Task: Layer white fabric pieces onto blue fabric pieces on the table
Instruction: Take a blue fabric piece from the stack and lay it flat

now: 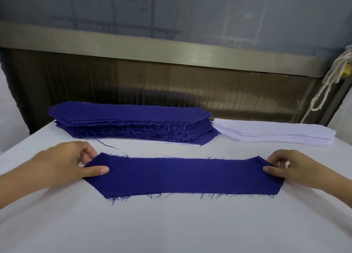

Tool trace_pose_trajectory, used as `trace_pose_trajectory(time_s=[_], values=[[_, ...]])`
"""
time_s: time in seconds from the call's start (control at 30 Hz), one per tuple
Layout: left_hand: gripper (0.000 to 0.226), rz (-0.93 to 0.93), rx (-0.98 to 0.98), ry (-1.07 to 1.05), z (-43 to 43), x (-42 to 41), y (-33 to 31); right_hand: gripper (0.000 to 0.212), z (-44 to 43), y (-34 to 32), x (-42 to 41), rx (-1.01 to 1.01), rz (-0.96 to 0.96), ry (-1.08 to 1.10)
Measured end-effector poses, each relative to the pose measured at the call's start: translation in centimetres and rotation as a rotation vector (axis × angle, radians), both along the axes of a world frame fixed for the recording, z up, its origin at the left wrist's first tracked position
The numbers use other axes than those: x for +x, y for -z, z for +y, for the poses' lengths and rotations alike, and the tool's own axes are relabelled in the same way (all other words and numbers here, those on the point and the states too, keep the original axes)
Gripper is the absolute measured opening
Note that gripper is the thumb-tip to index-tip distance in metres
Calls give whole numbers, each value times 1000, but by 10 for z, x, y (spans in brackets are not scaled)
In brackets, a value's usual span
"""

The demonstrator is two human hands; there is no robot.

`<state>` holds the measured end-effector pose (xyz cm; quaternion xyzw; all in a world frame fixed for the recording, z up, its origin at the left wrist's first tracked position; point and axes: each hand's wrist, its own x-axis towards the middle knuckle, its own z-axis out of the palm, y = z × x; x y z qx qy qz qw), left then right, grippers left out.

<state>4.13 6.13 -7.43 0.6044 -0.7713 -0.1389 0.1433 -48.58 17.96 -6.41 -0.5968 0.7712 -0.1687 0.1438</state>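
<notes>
1. The bare cloth-covered table (pixel 171 230) lies nearest the camera. Just beyond it, a single blue piece (pixel 182 174) is spread flat, with its long axis running left to right across the view.
2. The left end of the blue piece is held by the left grip (pixel 62 163). The thumb is laid on top of the cloth and the fingers are curled at the pointed tip, so the end is pinched rather than merely pressed.
3. The right end is held in the same way by the right grip (pixel 293 169), with the thumb on top and the fingers curled at the far corner. Nothing else is held in either grip.
4. No white piece has yet been laid on the blue piece, so the layering of this pair is judged not yet begun.
5. The white stack (pixel 272 132) lies at the far right of the table, beyond the right grip and well apart from the left one. It sits just beside the blue stack (pixel 129 119), which lies at the far left and centre.
6. The long axis of the white stack also runs left to right, parallel to that of the spread blue piece. It is judged that a white piece could be drawn toward the camera and to the left without being turned.
7. The right grip is the nearer one to the white stack and is judged the likelier to be released and sent there, while the blue piece is kept in place by the left.
</notes>
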Motion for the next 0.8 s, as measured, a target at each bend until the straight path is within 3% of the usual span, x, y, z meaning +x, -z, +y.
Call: trace_pose_trajectory(time_s=[0.1,0.2,0.27,0.37,0.57,0.7,0.8], values=[[68,-14,32,-9,0,-1,1,29,0,0,-1,-105,-175,-14],[64,50,41,37,1,-1,0,43,-2,-2,-4,-77,-374,71],[62,121,33,96,1,-1,1,39,-1,-3,-7,-21,-397,30],[63,182,68,176,-2,1,1,13,1,-3,-12,-22,-438,-76],[59,172,161,283,-7,6,0,41,-3,4,-30,-101,-407,-103],[51,206,152,305,-9,6,-1,38,-4,5,-33,-81,-387,-90],[37,271,144,343,-7,4,-1,21,-3,1,-30,-81,-405,-48]])
